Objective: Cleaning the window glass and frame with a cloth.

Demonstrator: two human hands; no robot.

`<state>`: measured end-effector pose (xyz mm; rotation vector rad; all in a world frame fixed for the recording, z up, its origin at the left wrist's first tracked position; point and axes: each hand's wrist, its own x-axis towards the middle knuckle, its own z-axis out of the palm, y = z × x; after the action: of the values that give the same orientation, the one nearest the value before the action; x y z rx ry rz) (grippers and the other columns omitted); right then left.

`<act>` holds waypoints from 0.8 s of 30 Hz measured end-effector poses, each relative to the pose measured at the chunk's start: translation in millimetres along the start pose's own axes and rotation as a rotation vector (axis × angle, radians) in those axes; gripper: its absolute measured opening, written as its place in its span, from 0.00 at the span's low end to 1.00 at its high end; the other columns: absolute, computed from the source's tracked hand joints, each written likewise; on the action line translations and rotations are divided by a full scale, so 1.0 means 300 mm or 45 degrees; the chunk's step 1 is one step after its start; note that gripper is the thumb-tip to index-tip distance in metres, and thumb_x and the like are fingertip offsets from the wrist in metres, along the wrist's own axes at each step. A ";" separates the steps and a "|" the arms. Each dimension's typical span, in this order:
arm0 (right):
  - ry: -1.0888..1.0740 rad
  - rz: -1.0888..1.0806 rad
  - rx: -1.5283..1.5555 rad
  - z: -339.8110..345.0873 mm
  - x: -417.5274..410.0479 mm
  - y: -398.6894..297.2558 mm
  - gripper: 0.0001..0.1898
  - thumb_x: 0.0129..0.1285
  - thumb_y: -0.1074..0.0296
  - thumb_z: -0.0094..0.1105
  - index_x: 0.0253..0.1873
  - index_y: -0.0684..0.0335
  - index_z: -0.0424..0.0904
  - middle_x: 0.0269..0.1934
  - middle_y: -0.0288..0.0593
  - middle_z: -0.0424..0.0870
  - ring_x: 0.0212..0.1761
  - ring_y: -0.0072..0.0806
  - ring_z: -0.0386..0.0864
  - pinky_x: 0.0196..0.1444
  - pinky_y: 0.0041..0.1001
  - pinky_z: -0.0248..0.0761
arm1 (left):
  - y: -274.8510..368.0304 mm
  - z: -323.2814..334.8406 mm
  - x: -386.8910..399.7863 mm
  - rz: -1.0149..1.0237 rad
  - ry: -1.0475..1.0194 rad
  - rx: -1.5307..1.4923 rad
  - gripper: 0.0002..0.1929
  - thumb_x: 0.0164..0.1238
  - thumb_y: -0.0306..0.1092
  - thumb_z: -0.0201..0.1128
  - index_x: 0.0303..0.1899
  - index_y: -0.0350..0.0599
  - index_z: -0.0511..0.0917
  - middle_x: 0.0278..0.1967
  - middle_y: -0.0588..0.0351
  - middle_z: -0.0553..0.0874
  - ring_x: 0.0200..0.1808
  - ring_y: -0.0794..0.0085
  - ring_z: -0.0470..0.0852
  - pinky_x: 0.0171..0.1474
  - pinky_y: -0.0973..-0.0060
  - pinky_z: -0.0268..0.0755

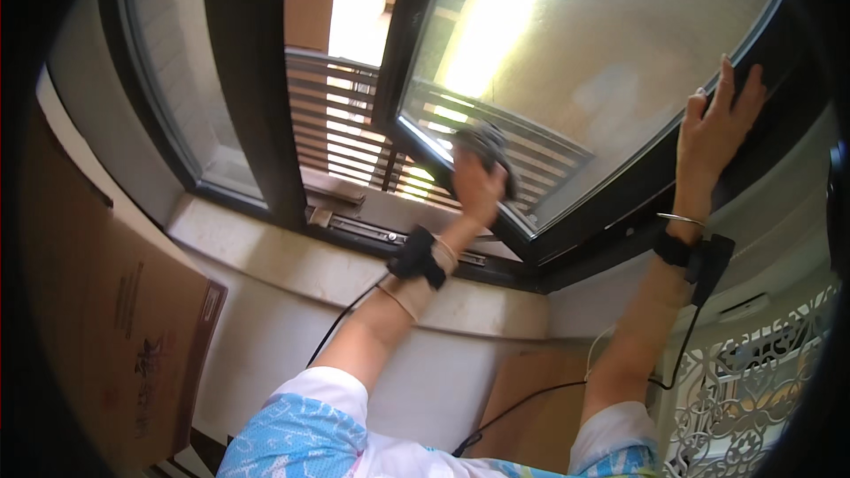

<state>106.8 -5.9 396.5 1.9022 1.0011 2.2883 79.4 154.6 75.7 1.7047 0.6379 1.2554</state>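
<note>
My left hand point(478, 189) grips a dark, bunched cloth point(488, 146), somewhat blurred, against the lower left part of the glass pane point(564, 79) of an outward-opened window sash. My right hand point(720, 119) rests with spread fingers on the black frame point(617, 179) at the pane's right side and holds nothing. The pane shows a bright reflection and a cloudy patch near its middle. Both wrists wear black straps with cabled devices; a bangle is on my right wrist.
Below the sash run a metal window stay point(392, 237) and a pale stone sill point(319, 265). A slatted railing point(339, 126) stands outside. A large cardboard box point(119, 332) is at the left, another brown panel point(531, 398) below. A white openwork screen point(737, 385) stands at the lower right.
</note>
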 end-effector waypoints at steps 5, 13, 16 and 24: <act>-0.039 0.127 -0.048 -0.035 0.009 -0.051 0.29 0.58 0.75 0.57 0.67 0.59 0.67 0.69 0.61 0.61 0.68 0.63 0.64 0.60 0.53 0.71 | 0.048 -0.178 0.522 -0.235 0.512 -0.368 0.20 0.55 0.26 0.68 0.49 0.32 0.72 0.50 0.40 0.74 0.55 0.47 0.74 0.61 0.54 0.66; -0.091 0.205 -0.045 -0.018 -0.007 -0.029 0.31 0.58 0.73 0.61 0.69 0.58 0.65 0.74 0.52 0.56 0.73 0.54 0.59 0.59 0.50 0.69 | 0.523 0.002 -0.035 1.302 -0.021 0.216 0.21 0.44 0.32 0.65 0.46 0.46 0.79 0.56 0.40 0.73 0.54 0.45 0.72 0.53 0.53 0.72; -0.107 0.245 -0.031 -0.013 -0.002 -0.027 0.32 0.57 0.73 0.63 0.69 0.58 0.66 0.74 0.50 0.56 0.74 0.51 0.57 0.61 0.50 0.68 | 0.391 -0.027 0.077 1.618 -0.025 0.117 0.09 0.56 0.38 0.59 0.39 0.60 0.81 0.51 0.53 0.75 0.49 0.56 0.74 0.44 0.60 0.75; -0.088 0.269 0.081 -0.022 0.003 -0.061 0.32 0.57 0.71 0.65 0.68 0.58 0.67 0.75 0.48 0.53 0.76 0.48 0.53 0.62 0.54 0.64 | 0.496 -0.202 0.959 0.731 0.593 0.486 0.31 0.53 0.41 0.68 0.59 0.40 0.72 0.54 0.36 0.75 0.52 0.43 0.75 0.53 0.53 0.73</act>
<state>93.5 6.0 388.2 2.1943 0.9170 2.3020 109.6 340.4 346.2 2.0019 0.7146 2.0821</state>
